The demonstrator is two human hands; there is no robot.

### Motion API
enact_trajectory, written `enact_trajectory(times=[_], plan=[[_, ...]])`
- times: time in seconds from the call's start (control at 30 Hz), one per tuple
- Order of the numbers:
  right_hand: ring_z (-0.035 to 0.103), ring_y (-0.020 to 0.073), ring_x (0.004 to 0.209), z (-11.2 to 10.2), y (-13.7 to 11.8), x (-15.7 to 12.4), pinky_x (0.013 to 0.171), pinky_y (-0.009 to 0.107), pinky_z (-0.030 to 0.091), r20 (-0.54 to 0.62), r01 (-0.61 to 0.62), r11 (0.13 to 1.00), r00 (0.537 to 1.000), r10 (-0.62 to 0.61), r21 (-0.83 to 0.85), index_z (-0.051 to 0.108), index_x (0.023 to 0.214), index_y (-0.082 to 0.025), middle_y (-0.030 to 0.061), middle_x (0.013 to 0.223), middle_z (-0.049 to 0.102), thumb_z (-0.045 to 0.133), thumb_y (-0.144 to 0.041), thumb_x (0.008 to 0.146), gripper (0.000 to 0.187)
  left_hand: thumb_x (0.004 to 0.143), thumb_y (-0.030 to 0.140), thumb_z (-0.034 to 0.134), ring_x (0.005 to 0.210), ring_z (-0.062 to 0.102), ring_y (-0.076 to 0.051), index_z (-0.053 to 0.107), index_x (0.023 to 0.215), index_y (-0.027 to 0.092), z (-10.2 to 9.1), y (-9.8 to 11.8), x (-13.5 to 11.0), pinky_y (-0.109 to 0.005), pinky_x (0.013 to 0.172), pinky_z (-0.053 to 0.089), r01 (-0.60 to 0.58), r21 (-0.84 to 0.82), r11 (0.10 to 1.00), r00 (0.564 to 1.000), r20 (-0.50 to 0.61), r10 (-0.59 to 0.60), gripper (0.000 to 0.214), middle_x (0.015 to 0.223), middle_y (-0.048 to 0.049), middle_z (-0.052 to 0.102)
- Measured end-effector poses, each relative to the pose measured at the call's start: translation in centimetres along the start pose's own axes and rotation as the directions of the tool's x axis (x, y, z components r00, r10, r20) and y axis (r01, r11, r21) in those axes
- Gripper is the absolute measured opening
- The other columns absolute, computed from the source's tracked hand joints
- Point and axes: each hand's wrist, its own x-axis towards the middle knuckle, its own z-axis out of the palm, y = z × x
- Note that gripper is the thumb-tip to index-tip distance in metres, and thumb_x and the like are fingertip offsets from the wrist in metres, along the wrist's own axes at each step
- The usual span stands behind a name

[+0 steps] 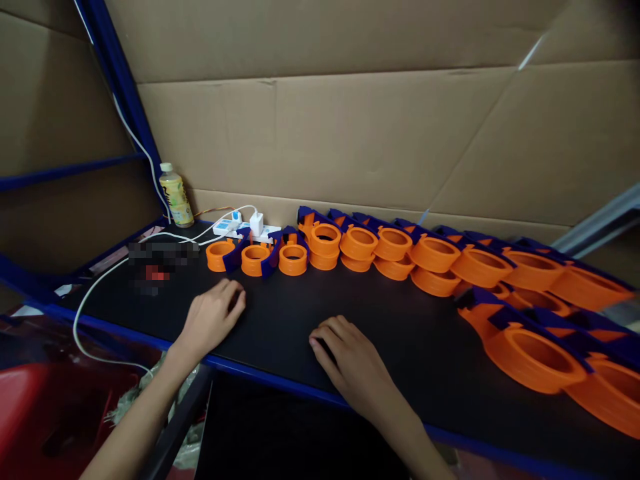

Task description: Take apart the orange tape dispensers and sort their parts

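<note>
My left hand (213, 317) rests palm down on the black tabletop (400, 333), fingers loosely curled, with nothing seen in it. My right hand (350, 360) also lies palm down near the front edge, fingers bent at the tips, holding nothing that I can see. Just beyond the left hand stand three orange rings with dark blue clips (256, 259). A long row of stacked orange and blue ring parts (430, 257) runs along the back to the right, and bigger ones (535, 357) lie at the right front.
A yellow drink bottle (175, 195) stands at the back left corner. A white power strip with a charger (250, 227) and white cables (95, 293) lie beside it. Cardboard sheets (350, 120) wall the back. A red bin (45, 413) sits below left.
</note>
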Motion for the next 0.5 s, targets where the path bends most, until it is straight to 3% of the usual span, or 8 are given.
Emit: enact_trajectory(times=[0.1,0.17,0.33,0.5], plan=[[0.060,0.0188,0.090,0.1,0.1,-0.1,0.083,0.036,0.049,0.019,-0.014,1.000,1.000,0.014,0.020,0.063,0.097,-0.021,0.0056,0.097,0.064,0.043,-0.024,0.101,0.021,0.098,0.039,0.039,0.119,0.050,-0.035,0.049,0.135,0.018,-0.9,-1.6,1.9,-0.037,0.071,0.046,0.137,0.133,0.982,0.978,-0.176,-0.112,0.044,0.137,-0.0188,0.052],[0.060,0.0190,0.091,0.2,0.2,-0.1,0.083,0.036,0.049,0.033,-0.027,0.999,0.999,0.026,0.026,0.063,0.098,-0.021,0.0055,0.099,0.064,0.044,-0.024,0.101,0.020,0.096,0.040,0.044,0.125,0.044,-0.038,0.047,0.138,0.016,-1.2,-3.0,3.5,-0.043,0.082,0.047,0.085,0.202,0.976,0.987,-0.149,-0.055,0.048,0.142,-0.0192,0.050],[0.060,0.0192,0.091,0.0,0.0,-0.1,0.086,0.037,0.048,0.036,-0.022,1.000,0.999,0.021,0.018,0.063,0.098,-0.021,0.0060,0.099,0.064,0.043,-0.024,0.101,0.020,0.093,0.040,0.052,0.112,0.052,-0.036,0.065,0.109,0.020,-1.0,-5.2,5.6,-0.047,0.090,0.044,-0.006,0.203,0.979,0.998,-0.055,0.017,0.028,0.110,-0.0147,0.069],[0.060,0.0192,0.091,-0.1,-0.1,-0.1,0.086,0.037,0.048,0.033,-0.043,0.998,0.999,0.041,0.048,0.063,0.098,-0.021,0.0056,0.099,0.064,0.042,-0.023,0.101,0.021,0.094,0.037,0.052,0.099,0.058,-0.030,0.061,0.092,0.020,-1.3,-5.1,4.3,-0.041,0.085,0.045,-0.008,0.175,0.985,0.996,-0.091,0.024,0.019,0.098,-0.0120,0.069]])
